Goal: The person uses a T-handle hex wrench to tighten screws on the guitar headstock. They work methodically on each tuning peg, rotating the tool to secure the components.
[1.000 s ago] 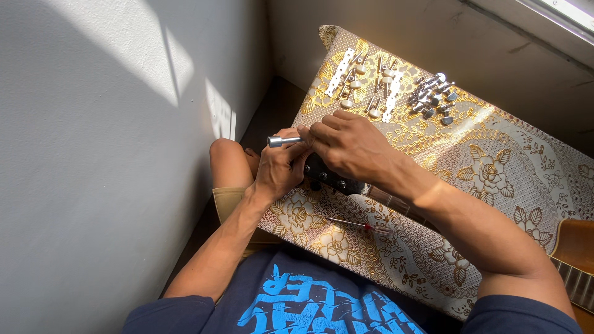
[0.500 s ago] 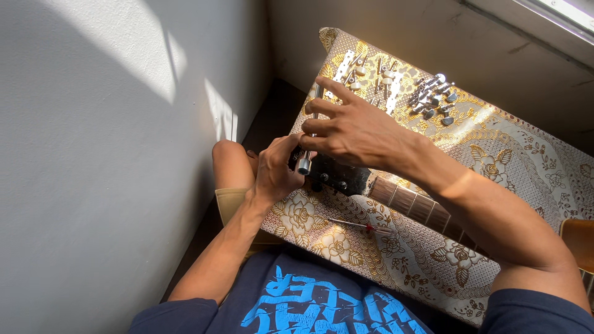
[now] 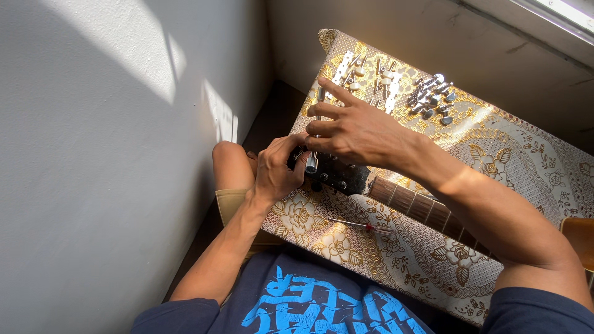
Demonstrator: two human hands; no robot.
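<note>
A black guitar headstock [image 3: 339, 178] lies on a table under a gold floral cloth [image 3: 495, 154]. My left hand [image 3: 275, 176] grips the headstock's left end from the table's edge. My right hand [image 3: 356, 130] hovers over the headstock with its outer fingers fanned apart. It pinches a slim silver tube-shaped tool [image 3: 312, 162], whose lower end stands on the headstock next to my left fingers. The fretted neck [image 3: 424, 210] runs right under my right forearm.
Several loose silver tuning pegs [image 3: 430, 99] and metal strips [image 3: 343, 67] lie at the cloth's far end. A thin screwdriver with a red handle [image 3: 359, 224] lies near the front edge. A white wall is close on the left. My bare knee [image 3: 232, 167] is below the table edge.
My right hand rose off the headstock and spread its fingers. The silver tool swung from lying flat by my left hand to standing on end on the headstock.
</note>
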